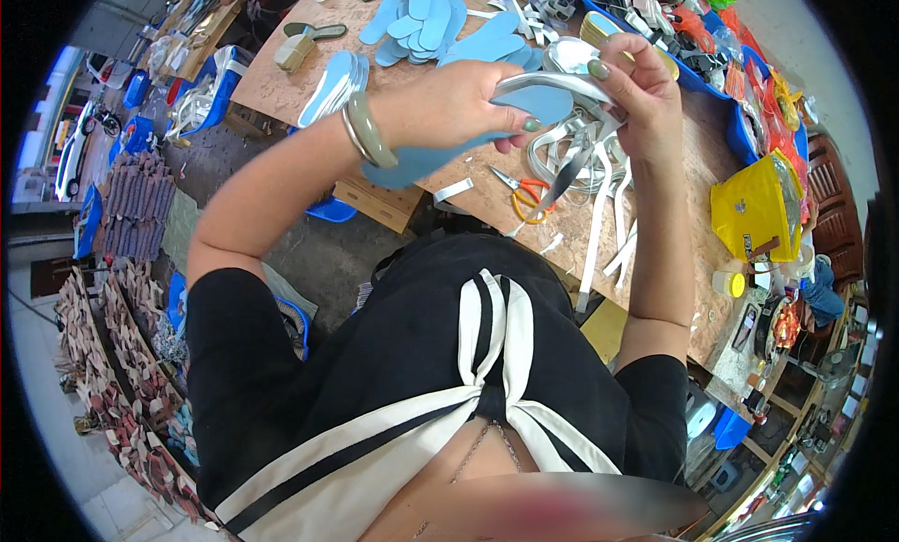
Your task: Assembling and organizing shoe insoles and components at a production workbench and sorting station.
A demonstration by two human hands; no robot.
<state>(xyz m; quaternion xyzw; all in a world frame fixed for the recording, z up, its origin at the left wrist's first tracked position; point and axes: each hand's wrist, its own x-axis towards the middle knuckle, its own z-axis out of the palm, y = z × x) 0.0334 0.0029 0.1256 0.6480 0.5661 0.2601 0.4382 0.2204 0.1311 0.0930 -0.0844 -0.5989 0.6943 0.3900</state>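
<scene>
My left hand [449, 104] is closed on a light blue shoe insole [412, 166], thumb on top, above the near part of the worktable. A shiny silver-white strip [551, 80] curves along the insole's far end. My right hand [648, 97] pinches that strip between thumb and fingers at the insole's right tip. A loose tail of strip [569, 174] hangs below. On the table underneath lie orange-handled snips [530, 199] with their jaws apart. Beside them is a tangle of white and silver strips [596, 228].
Loose blue insoles [426, 27] are heaped at the back of the worktable [468, 197], and a neat stack [337, 85] stands at left, near a brush [316, 31]. A yellow bag [749, 210] and a yellow-lidded jar [731, 284] sit at right. Filled blue baskets [740, 121] border the table.
</scene>
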